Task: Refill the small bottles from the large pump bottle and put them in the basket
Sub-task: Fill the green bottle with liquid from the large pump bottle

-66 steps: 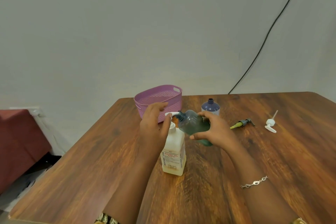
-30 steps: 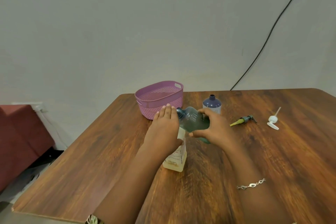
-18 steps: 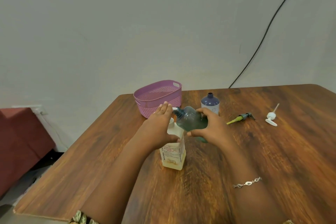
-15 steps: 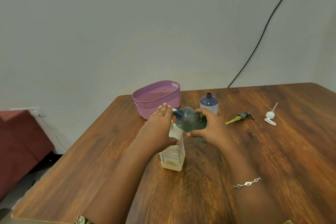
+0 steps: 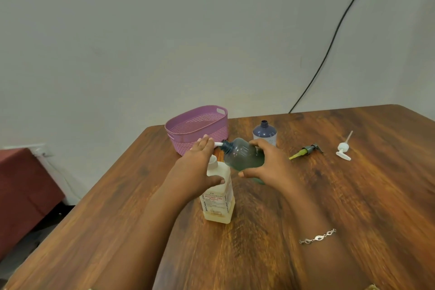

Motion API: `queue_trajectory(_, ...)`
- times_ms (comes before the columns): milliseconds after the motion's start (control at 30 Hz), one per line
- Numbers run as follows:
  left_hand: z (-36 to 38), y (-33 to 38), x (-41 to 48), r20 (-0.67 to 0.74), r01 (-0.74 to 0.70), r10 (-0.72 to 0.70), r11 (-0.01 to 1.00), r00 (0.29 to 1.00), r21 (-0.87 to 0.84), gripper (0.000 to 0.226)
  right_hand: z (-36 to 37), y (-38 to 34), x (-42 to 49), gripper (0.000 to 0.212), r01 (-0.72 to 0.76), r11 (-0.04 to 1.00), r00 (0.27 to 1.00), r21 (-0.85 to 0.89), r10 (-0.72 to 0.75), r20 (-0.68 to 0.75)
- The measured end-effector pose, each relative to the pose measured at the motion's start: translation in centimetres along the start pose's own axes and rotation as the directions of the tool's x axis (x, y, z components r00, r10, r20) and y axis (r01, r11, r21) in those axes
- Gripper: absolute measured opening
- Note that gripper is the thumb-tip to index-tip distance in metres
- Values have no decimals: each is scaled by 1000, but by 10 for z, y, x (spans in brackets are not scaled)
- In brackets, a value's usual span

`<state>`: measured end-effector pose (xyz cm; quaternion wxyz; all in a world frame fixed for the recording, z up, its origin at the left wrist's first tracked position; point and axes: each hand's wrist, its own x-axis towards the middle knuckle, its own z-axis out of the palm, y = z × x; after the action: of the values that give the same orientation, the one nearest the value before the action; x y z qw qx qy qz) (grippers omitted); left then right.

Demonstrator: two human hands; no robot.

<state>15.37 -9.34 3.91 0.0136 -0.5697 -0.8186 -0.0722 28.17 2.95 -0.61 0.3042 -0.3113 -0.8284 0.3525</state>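
Observation:
A large pale pump bottle [image 5: 219, 198] with a red-lettered label stands on the wooden table [image 5: 353, 195]. My left hand [image 5: 193, 169] lies flat on its white pump head, fingers straight, the spout poking out past the fingertips. My right hand [image 5: 270, 167] grips a small teal bottle [image 5: 242, 155], tilted with its open neck at the spout tip. A small purple bottle [image 5: 264, 132] stands uncapped behind it. The pink perforated basket [image 5: 197, 129] sits at the table's far left corner.
Two loose pump tops lie to the right: a grey one with a yellow-green tube [image 5: 306, 151] and a white one [image 5: 343, 149]. A black cable [image 5: 329, 42] runs down the wall. A dark red seat [image 5: 21, 190] stands left of the table.
My left hand pressed the pump head down and it has come back up a little. The teal bottle stays tilted at the spout in my right hand.

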Motion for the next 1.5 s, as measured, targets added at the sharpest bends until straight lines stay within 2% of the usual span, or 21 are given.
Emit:
queue_trajectory(200, 8, 5, -1, 9, -5, 4, 992, 1000, 127, 98, -1, 0, 3, 66, 15, 999, 1000, -28, -15, 14)
queue_trajectory(333, 12, 4, -6, 11, -13, 13, 997, 1000, 82, 98, 4, -1, 2, 66, 23, 1000, 999, -20, -22, 32)
queue_trajectory(433, 13, -3, -11, -67, -1, 0, 1000, 998, -14, 92, 3, -2, 3, 65, 25, 1000, 1000, -19, -25, 19)
queue_trajectory(500, 12, -5, -12, -102, 15, -15, 1000, 995, -2, 89, 0, -2, 4, 65, 28, 999, 1000, -23, -28, 14)
queue_trajectory(700, 7, 6, -5, -118, 44, -18, 974, 993, 224, 76, -1, 0, 4, 64, 27, 997, 1000, -67, -27, 11)
queue_trajectory(833, 14, 7, -3, -62, 19, 4, 928, 998, 371, 74, 3, -1, 4, 63, 37, 998, 999, -44, -36, 34)
queue_trajectory(1067, 7, 4, -6, -98, 34, -13, 976, 995, 214, 79, 2, -6, 6, 64, 36, 999, 999, -36, -35, 32)
queue_trajectory(1200, 9, 7, -4, -120, 29, 4, 960, 993, 277, 71, 0, -8, 7, 65, 44, 997, 999, -62, -42, 31)
queue_trajectory(1333, 7, 5, 1, -76, -12, 42, 936, 996, 352, 63, 3, -6, 5, 64, 38, 998, 998, -58, -35, 42)
queue_trajectory(1433, 8, 2, 1, -47, -26, 44, 943, 998, 330, 70, 5, -4, 3, 66, 38, 997, 999, -67, -36, 37)
queue_trajectory(1500, 10, 0, 1, -30, -23, 34, 952, 999, 305, 83, 4, -5, 4, 66, 33, 998, 999, -61, -32, 32)
